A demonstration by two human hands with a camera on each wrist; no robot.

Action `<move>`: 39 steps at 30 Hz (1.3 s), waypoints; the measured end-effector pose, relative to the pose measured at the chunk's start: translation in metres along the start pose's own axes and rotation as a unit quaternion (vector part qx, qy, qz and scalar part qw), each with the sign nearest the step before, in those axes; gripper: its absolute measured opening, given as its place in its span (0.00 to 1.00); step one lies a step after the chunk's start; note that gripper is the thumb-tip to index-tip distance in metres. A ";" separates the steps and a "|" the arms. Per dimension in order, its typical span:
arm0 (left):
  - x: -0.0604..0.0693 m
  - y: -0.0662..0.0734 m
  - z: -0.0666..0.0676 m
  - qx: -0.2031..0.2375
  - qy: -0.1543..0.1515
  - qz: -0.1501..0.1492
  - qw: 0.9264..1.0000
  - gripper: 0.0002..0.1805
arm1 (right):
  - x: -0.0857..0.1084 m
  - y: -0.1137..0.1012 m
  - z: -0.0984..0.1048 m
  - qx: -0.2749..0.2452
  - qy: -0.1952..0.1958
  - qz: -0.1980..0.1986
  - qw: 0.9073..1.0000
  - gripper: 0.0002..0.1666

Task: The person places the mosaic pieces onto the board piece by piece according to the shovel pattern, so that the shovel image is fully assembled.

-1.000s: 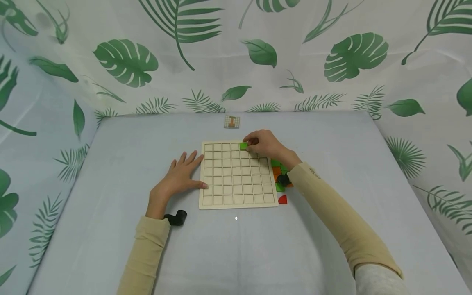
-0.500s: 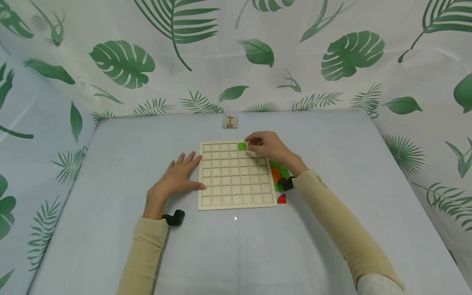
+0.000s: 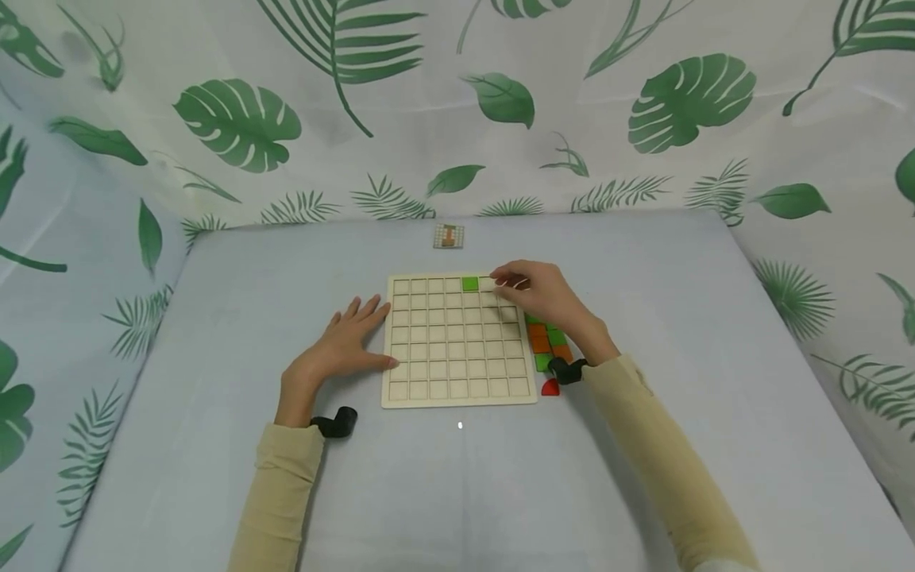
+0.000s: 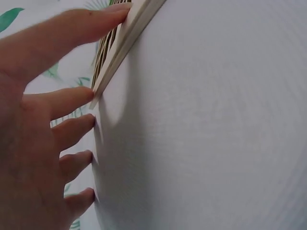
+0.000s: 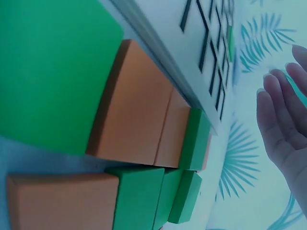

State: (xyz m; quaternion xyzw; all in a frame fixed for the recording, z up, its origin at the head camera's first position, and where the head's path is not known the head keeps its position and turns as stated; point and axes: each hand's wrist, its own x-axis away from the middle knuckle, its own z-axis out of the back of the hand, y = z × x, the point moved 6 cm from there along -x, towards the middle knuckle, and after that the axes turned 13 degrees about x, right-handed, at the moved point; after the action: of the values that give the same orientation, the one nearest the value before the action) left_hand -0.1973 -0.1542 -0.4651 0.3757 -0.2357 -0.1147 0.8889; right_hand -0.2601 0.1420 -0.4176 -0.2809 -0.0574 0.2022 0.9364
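Left hand (image 3: 341, 343) lies spread at the board's (image 3: 456, 351) nine o'clock, thumb on its rim, just as half a second ago. Since then, on my feed, the right hand (image 3: 549, 295) has drawn off toward four o'clock, away from the green tile (image 3: 469, 284) in the board's twelve-o'clock square; its fingers bend, but I cannot tell whether they pinch anything.

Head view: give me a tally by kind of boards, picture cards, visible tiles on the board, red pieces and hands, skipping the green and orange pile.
Grid board: 1
Picture card: 1
Green tile on the board: 1
Red piece: 1
Left hand and right hand: 2
Total: 6
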 end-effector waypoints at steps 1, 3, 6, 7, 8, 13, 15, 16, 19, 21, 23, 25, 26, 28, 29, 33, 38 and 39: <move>0.000 0.001 0.000 0.002 -0.001 -0.002 1.000 0.55 | 0.002 0.001 0.002 -0.004 0.005 -0.002 1.000 0.18; 0.000 0.003 0.000 0.007 -0.002 -0.008 1.000 0.55 | 0.005 0.002 0.005 -0.010 0.014 -0.007 1.000 0.18; 0.001 0.006 0.000 0.008 -0.007 -0.015 1.000 0.53 | 0.011 0.005 0.010 -0.019 0.025 -0.015 0.999 0.19; 0.001 0.006 0.000 0.006 -0.008 -0.019 1.000 0.51 | 0.012 0.007 0.011 -0.020 0.028 -0.018 0.999 0.19; 0.001 0.007 -0.001 0.003 -0.010 -0.021 1.000 0.49 | 0.014 0.008 0.012 -0.020 0.029 -0.021 0.999 0.20; 0.001 0.008 0.000 0.007 -0.012 -0.022 1.000 0.34 | 0.019 0.014 0.014 -0.021 0.036 -0.035 0.999 0.20; 0.001 0.008 0.001 0.014 -0.009 -0.020 1.000 0.36 | 0.020 0.016 0.015 -0.022 0.038 -0.040 0.998 0.20; 0.002 0.008 0.001 0.016 -0.008 -0.020 1.000 0.38 | 0.021 0.017 0.015 -0.022 0.039 -0.044 0.998 0.20; 0.001 0.008 0.002 0.021 -0.004 -0.021 1.000 0.45 | 0.024 0.019 0.018 -0.019 0.039 -0.054 0.998 0.20; 0.002 0.008 0.003 0.026 0.000 -0.020 0.999 0.46 | 0.026 0.021 0.020 -0.019 0.037 -0.059 0.997 0.19; 0.001 0.008 0.003 0.027 0.003 -0.017 0.999 0.42 | 0.028 0.023 0.023 -0.020 0.034 -0.067 0.997 0.19; 0.002 0.008 0.004 0.028 0.005 -0.016 0.999 0.35 | 0.030 0.026 0.026 -0.020 0.027 -0.079 0.996 0.19; 0.002 0.008 0.004 0.031 0.006 -0.014 0.999 0.33 | 0.031 0.028 0.027 -0.019 0.022 -0.085 0.996 0.19; 0.002 0.007 0.004 0.029 0.006 -0.010 1.000 0.33 | 0.033 0.032 0.029 -0.014 0.009 -0.103 0.995 0.19; 0.002 0.006 0.004 0.030 0.006 -0.008 1.000 0.36 | 0.034 0.034 0.029 -0.008 0.002 -0.110 0.994 0.19; 0.003 0.003 0.004 0.023 0.007 0.002 1.000 0.46 | 0.034 0.043 0.028 0.011 -0.038 -0.139 0.989 0.18; 0.002 0.002 0.003 0.015 0.005 0.005 1.000 0.50 | 0.035 0.053 0.022 0.027 -0.084 -0.162 0.983 0.18; 0.002 0.002 0.003 0.013 0.004 0.005 1.000 0.50 | 0.035 0.055 0.022 0.028 -0.089 -0.165 0.982 0.18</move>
State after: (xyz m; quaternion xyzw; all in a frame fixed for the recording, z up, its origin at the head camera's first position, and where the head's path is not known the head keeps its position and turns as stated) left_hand -0.1972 -0.1554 -0.4616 0.3866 -0.2349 -0.1057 0.8855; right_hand -0.2520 0.2092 -0.4300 -0.2221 -0.1803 0.0701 0.9556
